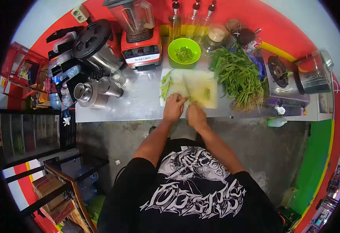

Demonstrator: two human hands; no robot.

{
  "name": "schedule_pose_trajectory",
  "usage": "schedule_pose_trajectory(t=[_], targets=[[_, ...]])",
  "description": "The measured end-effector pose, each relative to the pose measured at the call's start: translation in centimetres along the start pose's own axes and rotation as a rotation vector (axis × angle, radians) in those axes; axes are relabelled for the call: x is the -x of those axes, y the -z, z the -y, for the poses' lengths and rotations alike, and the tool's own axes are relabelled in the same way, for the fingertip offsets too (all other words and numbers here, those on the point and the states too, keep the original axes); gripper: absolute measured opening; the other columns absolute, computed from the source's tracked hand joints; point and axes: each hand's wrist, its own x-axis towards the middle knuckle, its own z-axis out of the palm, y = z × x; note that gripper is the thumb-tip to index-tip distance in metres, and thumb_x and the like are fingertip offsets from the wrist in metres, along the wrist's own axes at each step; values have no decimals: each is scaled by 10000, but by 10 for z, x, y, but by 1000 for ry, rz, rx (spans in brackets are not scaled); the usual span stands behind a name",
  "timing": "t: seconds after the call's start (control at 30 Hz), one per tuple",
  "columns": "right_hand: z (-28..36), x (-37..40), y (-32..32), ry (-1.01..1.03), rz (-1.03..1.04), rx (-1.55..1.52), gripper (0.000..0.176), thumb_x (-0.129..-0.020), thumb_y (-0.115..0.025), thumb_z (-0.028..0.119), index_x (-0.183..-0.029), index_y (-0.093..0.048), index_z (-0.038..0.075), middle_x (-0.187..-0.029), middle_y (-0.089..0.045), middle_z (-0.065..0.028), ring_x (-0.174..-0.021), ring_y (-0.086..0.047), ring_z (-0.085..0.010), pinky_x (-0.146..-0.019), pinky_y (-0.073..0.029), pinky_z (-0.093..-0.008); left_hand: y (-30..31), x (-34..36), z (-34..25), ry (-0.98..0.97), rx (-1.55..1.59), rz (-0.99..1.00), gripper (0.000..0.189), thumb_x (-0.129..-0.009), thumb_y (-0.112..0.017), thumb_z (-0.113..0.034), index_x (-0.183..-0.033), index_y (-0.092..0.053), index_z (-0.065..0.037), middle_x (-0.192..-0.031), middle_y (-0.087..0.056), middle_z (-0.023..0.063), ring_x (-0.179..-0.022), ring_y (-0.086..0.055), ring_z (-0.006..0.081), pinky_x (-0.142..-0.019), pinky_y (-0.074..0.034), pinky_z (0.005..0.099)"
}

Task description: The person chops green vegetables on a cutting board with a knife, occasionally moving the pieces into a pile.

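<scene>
A white cutting board point(211, 77) lies near the front edge of the metal counter. My right hand point(197, 116) is closed around the handle of a kitchen knife point(186, 86), its blade pointing away from me over the board. Just left of the blade, my left hand point(173, 107) rests on the board with its fingers bunched; whatever lies beneath them is hidden. A small heap of finely chopped greens point(207, 93) sits right of the knife. Several green leaf pieces point(165, 86) lie along the board's left side. Behind the board, a lime-green bowl point(172, 55) holds chopped greens.
Right of the board lies a big bunch of leafy greens point(236, 73) with roots, beside a gas stove point(272, 97). A red blender point(142, 48), bottles point(174, 25) and a jar point(215, 37) line the back. Metal shakers point(90, 95) stand at left.
</scene>
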Motion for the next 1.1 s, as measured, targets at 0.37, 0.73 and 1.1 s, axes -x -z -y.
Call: schedule_pose_trajectory(t=[0.37,0.73,1.1], targets=[[3,1,-1,39,13,23,370,-1019,-493,271,-1157,-575,-62,-1072,-684,-318,-1005,-668,-486,-897,-518,-560,-2,-1,2,28,-20,15,321,-788,-672,-20,-1087,-719,-127,-1010,-564,85,-984,-541,299,-853,-441,432],[0,-7,-6,93,17,118,336,-1023,-483,248,-1125,-628,-38,-1123,-679,-293,-1043,-665,-473,-906,-527,-549,0,0,1,45,2,2,321,-790,-663,-16,-1089,-697,-128,-1022,-573,80,-1006,-540,290,-873,-425,437],[2,-11,1,123,56,158,376,-1030,-488,299,-1022,-677,-26,-1058,-704,-275,-1011,-677,-458,-898,-525,-540,-4,-1,4,55,-31,-25,230,-842,-649,-63,-1070,-639,-90,-1050,-561,122,-1021,-516,340,-874,-410,456]])
